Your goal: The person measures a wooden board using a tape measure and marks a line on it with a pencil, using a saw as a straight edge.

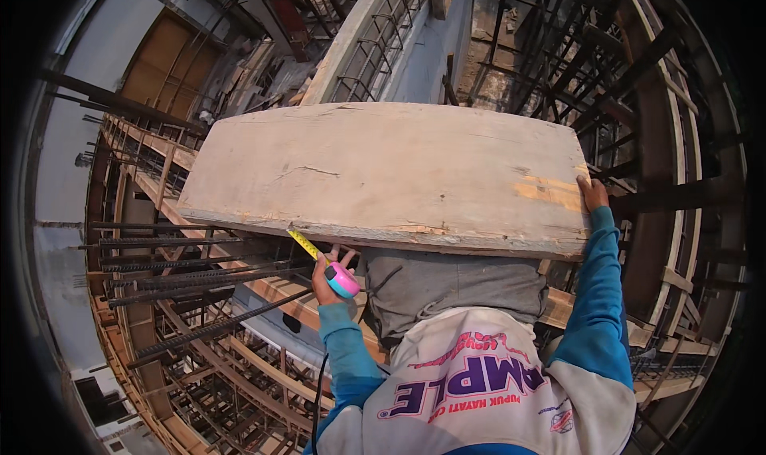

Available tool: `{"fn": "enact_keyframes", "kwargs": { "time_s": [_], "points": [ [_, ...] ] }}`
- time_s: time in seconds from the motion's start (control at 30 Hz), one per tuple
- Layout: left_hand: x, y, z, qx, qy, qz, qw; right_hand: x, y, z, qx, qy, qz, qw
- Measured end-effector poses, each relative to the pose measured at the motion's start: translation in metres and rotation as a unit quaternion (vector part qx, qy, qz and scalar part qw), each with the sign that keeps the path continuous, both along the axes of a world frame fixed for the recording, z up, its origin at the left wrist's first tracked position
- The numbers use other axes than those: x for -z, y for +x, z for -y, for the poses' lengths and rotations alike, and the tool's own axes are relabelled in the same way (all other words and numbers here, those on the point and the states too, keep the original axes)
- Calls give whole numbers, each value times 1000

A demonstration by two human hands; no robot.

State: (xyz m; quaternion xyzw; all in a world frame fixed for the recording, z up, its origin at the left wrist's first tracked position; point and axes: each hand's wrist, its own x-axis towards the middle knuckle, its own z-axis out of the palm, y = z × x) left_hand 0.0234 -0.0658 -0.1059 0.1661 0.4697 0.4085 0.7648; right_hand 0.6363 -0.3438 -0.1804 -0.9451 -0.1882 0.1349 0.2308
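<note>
A wide, worn plywood board (383,172) lies flat in front of me across my lap. My left hand (325,283) holds a pink and blue tape measure (341,280) just under the board's near edge. Its yellow blade (305,244) is pulled out a short way and reaches up to that edge. My right hand (592,193) grips the board's right end, fingers curled over its edge. Both arms wear blue sleeves.
Bundles of steel rebar (191,279) jut out at the left below the board. Wooden formwork beams (263,295) and rebar cages (375,40) surround me, with a deep drop to lower floors. Dark steel framing (670,191) stands at the right.
</note>
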Motion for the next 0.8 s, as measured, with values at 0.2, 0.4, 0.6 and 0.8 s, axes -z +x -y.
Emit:
{"fn": "enact_keyframes", "kwargs": {
  "time_s": [0.2, 0.4, 0.6, 0.8],
  "points": [
    [-26, -20, 23, 106, 54, 2, 993, -22, -16, -4, -13, -51, -83, 995],
    [-74, 11, 34, 64, 80, 18, 995, -44, -36, -17, 2, -76, -15, 997],
    [-74, 64, 15, 67, 88, 170, 979, -45, -36, -4, 34, -83, 21, 996],
    [-71, 126, 27, 134, 39, 216, 966, -122, -112, -33, -13, 252, 55, 966]
  ]
}}
